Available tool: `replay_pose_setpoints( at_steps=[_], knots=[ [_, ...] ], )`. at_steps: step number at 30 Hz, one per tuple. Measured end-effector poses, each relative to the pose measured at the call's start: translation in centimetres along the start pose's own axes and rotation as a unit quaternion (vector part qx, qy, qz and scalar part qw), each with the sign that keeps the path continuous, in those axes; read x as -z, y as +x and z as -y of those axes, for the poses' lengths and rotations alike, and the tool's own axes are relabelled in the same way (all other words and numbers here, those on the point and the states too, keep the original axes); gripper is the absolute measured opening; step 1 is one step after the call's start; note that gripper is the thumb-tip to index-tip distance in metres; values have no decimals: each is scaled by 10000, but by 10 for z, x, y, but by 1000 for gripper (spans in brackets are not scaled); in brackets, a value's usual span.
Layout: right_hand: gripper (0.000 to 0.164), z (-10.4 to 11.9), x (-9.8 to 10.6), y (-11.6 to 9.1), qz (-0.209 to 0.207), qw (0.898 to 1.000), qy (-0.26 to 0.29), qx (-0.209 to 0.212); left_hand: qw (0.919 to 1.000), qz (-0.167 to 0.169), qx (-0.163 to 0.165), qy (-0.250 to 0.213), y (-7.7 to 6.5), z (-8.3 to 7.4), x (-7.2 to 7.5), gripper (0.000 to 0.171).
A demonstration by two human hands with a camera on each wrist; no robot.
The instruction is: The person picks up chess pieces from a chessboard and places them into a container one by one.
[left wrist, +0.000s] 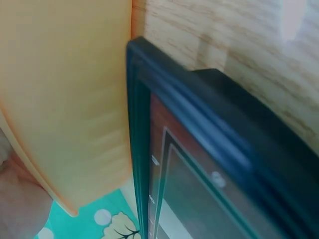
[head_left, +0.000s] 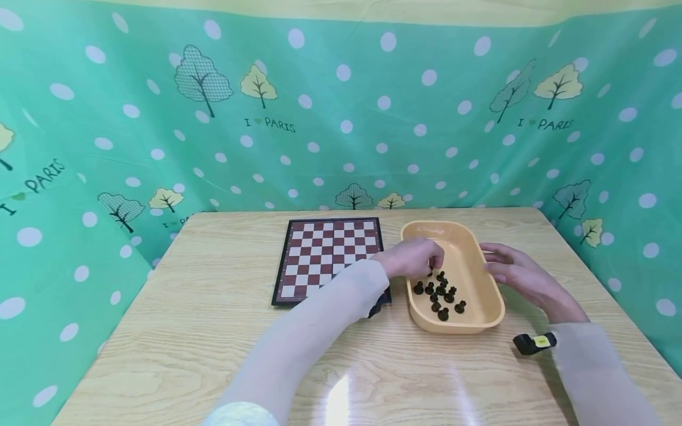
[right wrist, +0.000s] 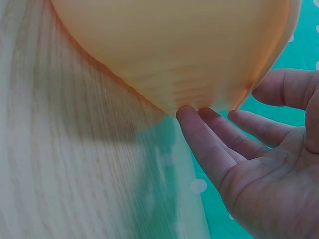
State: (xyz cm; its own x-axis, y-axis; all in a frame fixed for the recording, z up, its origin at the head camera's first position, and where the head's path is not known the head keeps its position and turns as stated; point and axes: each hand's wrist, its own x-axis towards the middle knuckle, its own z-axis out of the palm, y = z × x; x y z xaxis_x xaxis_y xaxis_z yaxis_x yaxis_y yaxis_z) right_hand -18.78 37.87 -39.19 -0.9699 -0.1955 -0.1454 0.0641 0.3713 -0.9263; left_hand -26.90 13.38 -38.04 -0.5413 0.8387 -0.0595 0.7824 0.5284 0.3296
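A yellow-orange plastic tray (head_left: 474,281) stands on the table with several black chess pieces (head_left: 441,290) loose in its near left part. My left hand (head_left: 412,257) reaches over the tray's left rim with its fingers curled, pinching a dark chess piece (head_left: 430,271) that is mostly hidden beneath them. The left fingertips are out of sight in the left wrist view. On the tray's right side, my right hand (head_left: 514,275) touches the outer wall and rim with fairly straight fingers (right wrist: 204,142). A red-and-white checkered chessboard (head_left: 311,254) lies left of the tray, partly under the left forearm.
The wooden table (head_left: 213,331) is bounded at the back and sides by a green polka-dot cloth (head_left: 346,154). A black strap-like device (head_left: 534,343) sits at the right wrist. In the left wrist view, the board's dark edge (left wrist: 199,119) is close to the tray's wall.
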Motion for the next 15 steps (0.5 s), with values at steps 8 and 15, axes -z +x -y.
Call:
replay_pose_setpoints(
  at_steps=[8,15],
  knots=[
    [65,0,0,0,-21,10000,-61,-55,9992,277,148,247,4,-6,2,31],
    [65,-1,1,1,-67,10000,-52,-18,9987,289,115,393,4,-6,1,32]
  ],
)
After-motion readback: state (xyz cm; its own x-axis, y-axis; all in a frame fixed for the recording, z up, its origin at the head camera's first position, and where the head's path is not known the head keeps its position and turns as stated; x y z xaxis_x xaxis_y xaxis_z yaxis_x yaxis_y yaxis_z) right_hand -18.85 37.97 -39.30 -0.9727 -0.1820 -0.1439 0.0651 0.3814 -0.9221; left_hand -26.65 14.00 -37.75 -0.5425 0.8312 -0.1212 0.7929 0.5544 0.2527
